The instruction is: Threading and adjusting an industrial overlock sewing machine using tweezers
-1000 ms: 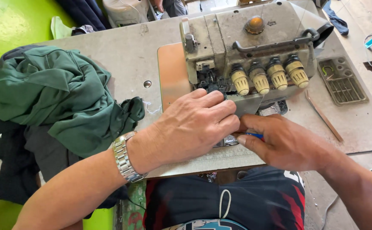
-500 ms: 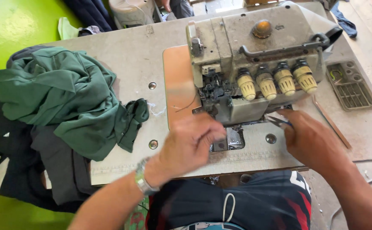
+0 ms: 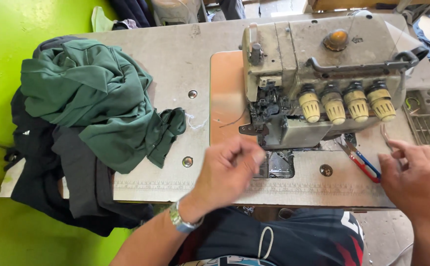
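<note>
Thread snips (image 3: 364,164) with red and blue handles lie on the table (image 3: 141,54) just before the sewing machine (image 3: 318,79), touched by the half-curled right hand (image 3: 416,182). The left hand (image 3: 227,172), blurred, is loosely curled before the machine; a pinched thread cannot be told.

Four tension knobs (image 3: 345,102), one overlock machine (image 3: 318,64), two hands (image 3: 227,172).

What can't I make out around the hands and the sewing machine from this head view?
- Left hand: motion-blurred; whether its fingers pinch anything cannot be told.
- Right hand: partly cut off by the frame edge; it is at the tweezers beside the thread snips, but the grip is unclear.
- Sewing machine: the needle area is dark and too small to read.
- Dark clothes: mostly buried under the green garment.
</note>
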